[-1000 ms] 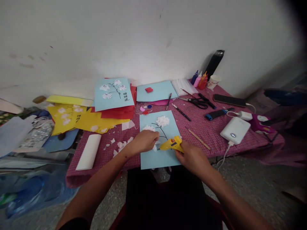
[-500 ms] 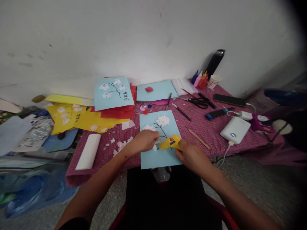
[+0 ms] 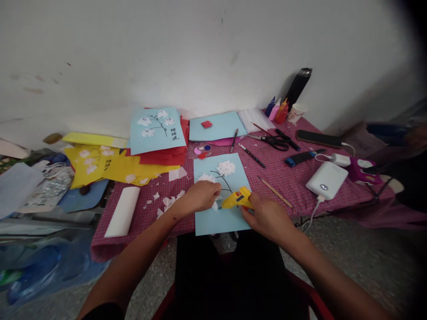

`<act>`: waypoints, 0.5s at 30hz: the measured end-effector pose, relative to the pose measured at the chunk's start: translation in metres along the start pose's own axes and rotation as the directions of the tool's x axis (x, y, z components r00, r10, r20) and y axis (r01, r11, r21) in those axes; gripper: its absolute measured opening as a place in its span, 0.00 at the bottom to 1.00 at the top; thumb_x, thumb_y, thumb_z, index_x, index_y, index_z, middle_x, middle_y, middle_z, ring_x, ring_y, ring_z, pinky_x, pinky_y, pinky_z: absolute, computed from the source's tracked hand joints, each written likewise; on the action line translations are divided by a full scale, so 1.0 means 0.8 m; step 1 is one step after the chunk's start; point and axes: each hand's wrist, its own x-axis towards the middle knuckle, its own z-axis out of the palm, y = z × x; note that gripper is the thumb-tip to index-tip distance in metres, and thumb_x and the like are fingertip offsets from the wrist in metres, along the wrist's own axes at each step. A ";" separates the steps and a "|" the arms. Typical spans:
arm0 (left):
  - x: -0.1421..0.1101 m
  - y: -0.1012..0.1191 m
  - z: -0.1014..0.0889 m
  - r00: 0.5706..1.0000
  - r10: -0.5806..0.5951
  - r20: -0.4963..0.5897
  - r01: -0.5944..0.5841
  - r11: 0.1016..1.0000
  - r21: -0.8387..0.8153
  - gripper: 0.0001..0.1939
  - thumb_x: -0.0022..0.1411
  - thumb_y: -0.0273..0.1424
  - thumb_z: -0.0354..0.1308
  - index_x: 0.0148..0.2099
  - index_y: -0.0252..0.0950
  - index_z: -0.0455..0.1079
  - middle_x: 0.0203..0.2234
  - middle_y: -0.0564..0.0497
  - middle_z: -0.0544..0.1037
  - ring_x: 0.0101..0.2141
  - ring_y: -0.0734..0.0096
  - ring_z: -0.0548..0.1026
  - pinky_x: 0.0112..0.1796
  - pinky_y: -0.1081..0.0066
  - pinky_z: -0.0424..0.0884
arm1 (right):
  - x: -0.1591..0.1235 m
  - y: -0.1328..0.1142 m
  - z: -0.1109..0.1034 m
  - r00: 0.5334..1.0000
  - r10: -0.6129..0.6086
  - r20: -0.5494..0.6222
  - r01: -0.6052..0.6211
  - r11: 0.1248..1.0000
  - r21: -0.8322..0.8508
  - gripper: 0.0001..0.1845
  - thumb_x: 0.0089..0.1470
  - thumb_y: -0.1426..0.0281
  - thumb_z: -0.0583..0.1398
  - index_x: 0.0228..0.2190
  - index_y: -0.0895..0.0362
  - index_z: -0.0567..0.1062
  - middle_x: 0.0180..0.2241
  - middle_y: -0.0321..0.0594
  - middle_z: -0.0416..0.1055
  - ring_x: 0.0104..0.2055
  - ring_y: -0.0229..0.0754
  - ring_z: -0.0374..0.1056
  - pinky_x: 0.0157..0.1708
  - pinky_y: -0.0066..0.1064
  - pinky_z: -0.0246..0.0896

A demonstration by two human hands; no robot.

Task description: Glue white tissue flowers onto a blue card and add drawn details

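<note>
Right hand (image 3: 268,216) is closed round the yellow glue gun (image 3: 236,198). Left hand (image 3: 203,196) is curled over the blue sheet (image 3: 213,225); whether it pinches anything cannot be determined.

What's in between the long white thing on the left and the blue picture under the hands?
In the head view, pale paper scraps lie there on the checked cloth, and the left forearm reaches across that stretch too.
</note>
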 end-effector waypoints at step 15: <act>0.000 0.002 -0.003 1.000 0.006 0.017 -0.006 1.000 0.009 0.06 0.62 0.25 0.49 0.37 0.38 0.67 0.31 0.49 0.77 0.33 0.64 0.72 0.35 0.67 0.63 | 0.003 0.003 0.000 0.999 -0.010 0.032 0.009 1.000 0.013 0.07 0.59 0.68 0.56 0.37 0.58 0.70 0.34 0.46 0.77 0.34 0.47 0.74 0.30 0.32 0.53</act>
